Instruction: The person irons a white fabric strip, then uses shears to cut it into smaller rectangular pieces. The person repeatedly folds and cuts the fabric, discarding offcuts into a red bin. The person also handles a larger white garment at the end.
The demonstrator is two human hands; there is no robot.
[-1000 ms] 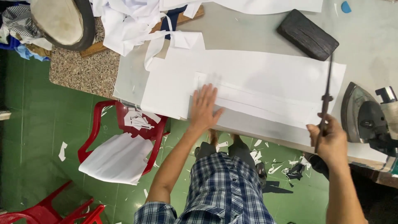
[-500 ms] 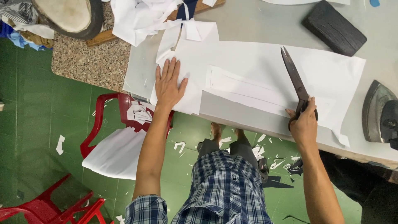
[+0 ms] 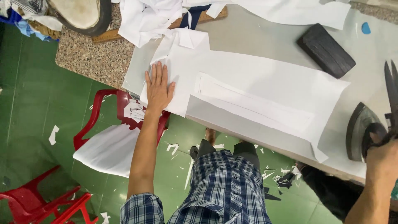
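Right hand (image 3: pixel 383 155) at the near right edge, fist closed round the handles of dark scissors (image 3: pixel 391 93), blades pointing away over the table. An iron (image 3: pixel 357 130) sits just beside it. Left hand (image 3: pixel 158 87) flat, fingers spread, pressing the near left end of the white fabric (image 3: pixel 265 83), which lies along the grey table (image 3: pixel 248 37). Below that edge, a red plastic chair (image 3: pixel 97 114) holds white cloth and offcuts. Green floor strewn with white scraps. Farther off: black rectangular block (image 3: pixel 326 49), heaped white cloth (image 3: pixel 143 16), speckled stone counter (image 3: pixel 91 58).
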